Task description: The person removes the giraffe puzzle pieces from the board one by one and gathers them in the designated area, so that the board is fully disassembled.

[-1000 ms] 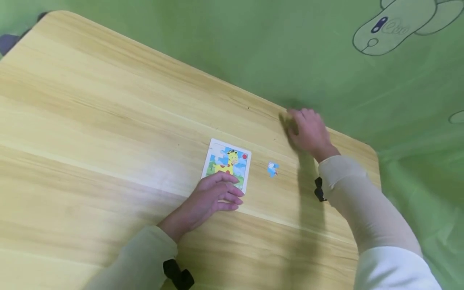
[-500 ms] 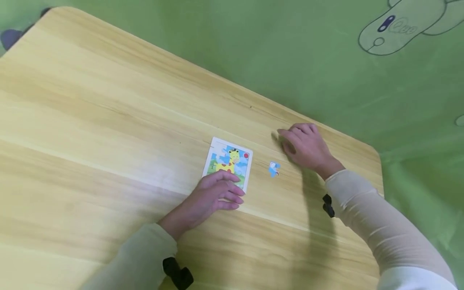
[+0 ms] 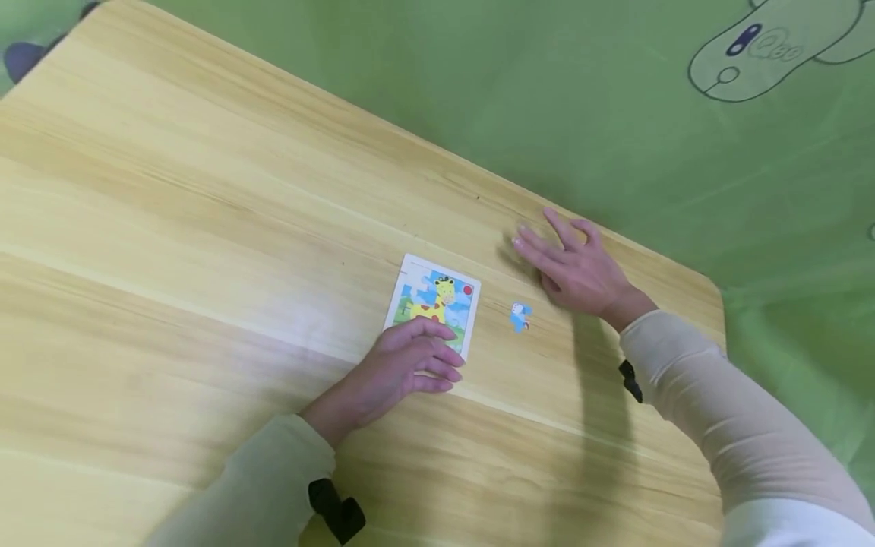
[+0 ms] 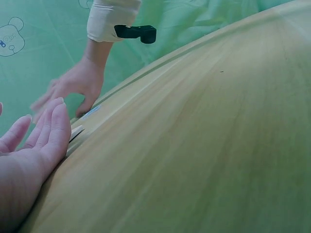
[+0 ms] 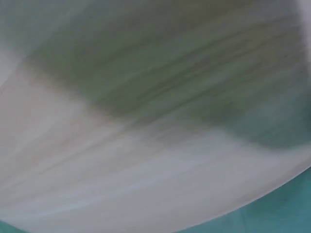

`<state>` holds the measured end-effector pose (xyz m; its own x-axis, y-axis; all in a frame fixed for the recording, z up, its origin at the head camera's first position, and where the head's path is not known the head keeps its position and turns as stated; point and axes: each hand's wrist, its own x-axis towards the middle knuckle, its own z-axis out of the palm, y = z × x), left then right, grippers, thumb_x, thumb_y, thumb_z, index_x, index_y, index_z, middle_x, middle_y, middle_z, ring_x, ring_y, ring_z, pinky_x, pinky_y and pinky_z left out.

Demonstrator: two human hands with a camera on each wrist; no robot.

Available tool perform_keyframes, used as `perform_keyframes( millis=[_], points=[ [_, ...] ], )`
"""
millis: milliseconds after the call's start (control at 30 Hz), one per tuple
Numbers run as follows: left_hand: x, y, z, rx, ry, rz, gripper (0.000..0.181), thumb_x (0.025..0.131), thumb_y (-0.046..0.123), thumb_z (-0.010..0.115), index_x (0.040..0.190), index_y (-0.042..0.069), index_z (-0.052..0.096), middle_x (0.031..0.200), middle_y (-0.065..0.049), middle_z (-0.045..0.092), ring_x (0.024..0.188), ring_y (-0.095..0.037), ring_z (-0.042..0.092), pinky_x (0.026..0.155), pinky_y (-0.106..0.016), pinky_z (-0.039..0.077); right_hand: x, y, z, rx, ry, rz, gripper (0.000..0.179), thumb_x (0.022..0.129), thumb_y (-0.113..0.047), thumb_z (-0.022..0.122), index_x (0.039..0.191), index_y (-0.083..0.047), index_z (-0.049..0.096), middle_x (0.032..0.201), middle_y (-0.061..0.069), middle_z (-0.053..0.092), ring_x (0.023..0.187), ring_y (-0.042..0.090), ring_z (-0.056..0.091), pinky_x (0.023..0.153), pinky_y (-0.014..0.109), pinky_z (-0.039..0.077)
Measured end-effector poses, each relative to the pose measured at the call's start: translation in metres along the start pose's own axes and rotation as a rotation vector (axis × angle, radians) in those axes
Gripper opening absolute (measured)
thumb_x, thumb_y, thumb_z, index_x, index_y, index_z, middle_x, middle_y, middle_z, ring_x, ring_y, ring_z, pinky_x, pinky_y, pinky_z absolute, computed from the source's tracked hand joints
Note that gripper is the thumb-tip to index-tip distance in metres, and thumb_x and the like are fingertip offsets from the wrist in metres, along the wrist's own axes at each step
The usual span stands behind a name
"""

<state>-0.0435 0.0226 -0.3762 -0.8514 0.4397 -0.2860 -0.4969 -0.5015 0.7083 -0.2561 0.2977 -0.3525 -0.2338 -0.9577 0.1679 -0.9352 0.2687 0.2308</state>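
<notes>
Left hand (image 3: 399, 368) lies flat with straight fingers on the near edge of the giraffe puzzle board (image 3: 434, 300), pinning it to the table (image 3: 171, 228), while right hand (image 3: 577, 266), fingers spread and holding nothing, hovers just beyond the loose blue piece (image 3: 520, 316) beside the board.

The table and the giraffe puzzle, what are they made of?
The table looks like pale wood or a wood-look top: grain lines, slight sheen. The giraffe puzzle seems thin printed cardboard or wood, flat with a white border; which one is hard to tell.
</notes>
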Motion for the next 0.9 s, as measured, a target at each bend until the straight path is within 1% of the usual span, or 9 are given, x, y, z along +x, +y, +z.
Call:
perform_keyframes(
  millis=[100, 167, 300, 400, 467, 533, 667, 767, 900],
  points=[
    [0.001, -0.001, 0.0, -0.004, 0.0, -0.007, 0.035, 0.093, 0.013, 0.043, 0.125, -0.002, 0.045, 0.11, -0.021, 0.059, 0.093, -0.026, 0.064, 0.085, -0.038, 0.055, -0.003, 0.001, 0.0, -0.031, -0.007, 0.058, 0.05, 0.092, -0.021, 0.039, 0.141, -0.018, 0.04, 0.14, 0.014, 0.048, 0.132, 0.043, 0.035, 0.091, 0.062, 0.036],
    [0.001, -0.001, 0.0, 0.002, 0.003, -0.008, 0.035, 0.093, 0.013, 0.043, 0.125, -0.002, 0.046, 0.11, -0.021, 0.059, 0.094, -0.027, 0.064, 0.085, -0.038, 0.055, -0.005, 0.0, 0.001, -0.029, -0.009, 0.116, 0.052, 0.087, -0.019, 0.048, 0.138, -0.015, 0.043, 0.139, 0.016, 0.047, 0.127, 0.043, 0.04, 0.088, 0.061, 0.038],
    [0.001, 0.0, 0.0, 0.017, 0.013, -0.003, 0.035, 0.093, 0.014, 0.043, 0.125, -0.002, 0.046, 0.111, -0.021, 0.059, 0.094, -0.027, 0.064, 0.084, -0.038, 0.055, -0.007, -0.005, -0.001, -0.015, -0.086, 0.204, 0.044, 0.088, -0.018, 0.048, 0.132, -0.013, 0.05, 0.11, 0.014, 0.064, 0.106, 0.036, 0.054, 0.085, 0.053, 0.039],
    [0.001, 0.001, 0.0, 0.019, 0.008, -0.003, 0.036, 0.093, 0.014, 0.043, 0.125, -0.002, 0.046, 0.111, -0.021, 0.059, 0.094, -0.027, 0.063, 0.085, -0.038, 0.055, -0.008, -0.009, -0.003, 0.004, -0.1, 0.174, 0.036, 0.093, -0.017, 0.042, 0.126, -0.013, 0.056, 0.089, 0.01, 0.068, 0.092, 0.032, 0.059, 0.084, 0.049, 0.04],
    [0.0, 0.001, 0.0, 0.019, 0.005, 0.0, 0.035, 0.093, 0.013, 0.043, 0.125, -0.002, 0.046, 0.111, -0.021, 0.058, 0.094, -0.027, 0.063, 0.085, -0.038, 0.055, -0.007, -0.01, -0.004, 0.015, -0.076, 0.128, 0.037, 0.095, -0.017, 0.038, 0.127, -0.012, 0.056, 0.09, 0.009, 0.071, 0.097, 0.029, 0.061, 0.085, 0.049, 0.041],
    [0.0, 0.002, 0.0, 0.016, 0.005, 0.004, 0.035, 0.093, 0.013, 0.043, 0.125, -0.002, 0.045, 0.112, -0.023, 0.058, 0.094, -0.028, 0.063, 0.085, -0.038, 0.055, -0.004, -0.009, -0.004, 0.02, -0.039, 0.072, 0.04, 0.097, -0.016, 0.036, 0.131, -0.011, 0.054, 0.092, 0.011, 0.072, 0.109, 0.028, 0.059, 0.086, 0.05, 0.041],
    [-0.001, 0.003, -0.001, 0.012, 0.009, 0.009, 0.035, 0.093, 0.013, 0.043, 0.125, -0.002, 0.045, 0.112, -0.024, 0.058, 0.095, -0.028, 0.063, 0.085, -0.038, 0.055, 0.002, -0.004, -0.004, 0.007, -0.047, 0.011, 0.045, 0.098, -0.022, 0.029, 0.141, -0.017, 0.044, 0.125, 0.009, 0.062, 0.131, 0.034, 0.041, 0.092, 0.055, 0.039],
    [0.0, 0.002, -0.001, 0.007, 0.008, 0.003, 0.035, 0.093, 0.013, 0.043, 0.125, -0.002, 0.045, 0.111, -0.022, 0.058, 0.094, -0.027, 0.063, 0.085, -0.038, 0.055, -0.001, -0.003, -0.004, -0.011, -0.094, 0.049, 0.048, 0.095, -0.024, 0.032, 0.143, -0.02, 0.039, 0.145, 0.01, 0.043, 0.137, 0.039, 0.03, 0.095, 0.06, 0.036],
    [0.001, 0.0, -0.002, 0.01, 0.008, 0.003, 0.035, 0.093, 0.012, 0.043, 0.125, -0.001, 0.046, 0.111, -0.021, 0.059, 0.094, -0.027, 0.063, 0.085, -0.038, 0.055, -0.004, -0.004, -0.007, -0.003, -0.178, 0.188, 0.058, 0.087, -0.019, 0.05, 0.144, -0.018, 0.035, 0.151, 0.013, 0.033, 0.141, 0.036, 0.022, 0.095, 0.062, 0.033]
  ],
)
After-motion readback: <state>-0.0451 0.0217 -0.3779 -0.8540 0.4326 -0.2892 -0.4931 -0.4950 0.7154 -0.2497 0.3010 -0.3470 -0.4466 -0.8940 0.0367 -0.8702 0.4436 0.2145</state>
